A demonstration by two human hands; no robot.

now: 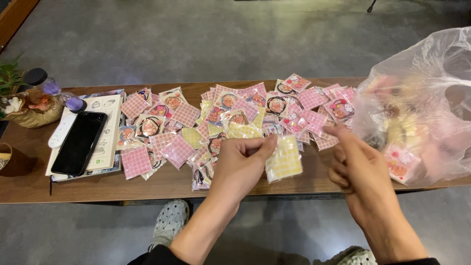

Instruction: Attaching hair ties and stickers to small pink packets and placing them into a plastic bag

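- The left hand [240, 164] pinches a small yellow checked packet [283, 158] by its left edge, thumb and fingertips closed on it, and holds it upright just above the front edge of the wooden table [162, 186].
- The right hand [355, 169] hangs beside that packet, a little to its right and not touching it; the fingers are loosely curled, the thumb points up and left, and nothing is in its grasp.
- The two hands are apart, with the yellow packet between them.
- Behind the hands a wide spread of small packets [235, 118] covers the middle of the table, most of them pink checked or printed with cartoon figures, a few yellow, many overlapping.
- A clear plastic bag [427, 98] stands on the right end of the table, just beside the right hand, with more packets showing through it.
- At the left end a black phone [79, 142] lies on a book [109, 132], a white remote [61, 130] lies beside the phone, and a plant pot [29, 110] stands in the corner.
- Below the table edge, a grey clog shoe [170, 221] rests on the grey floor [221, 39].
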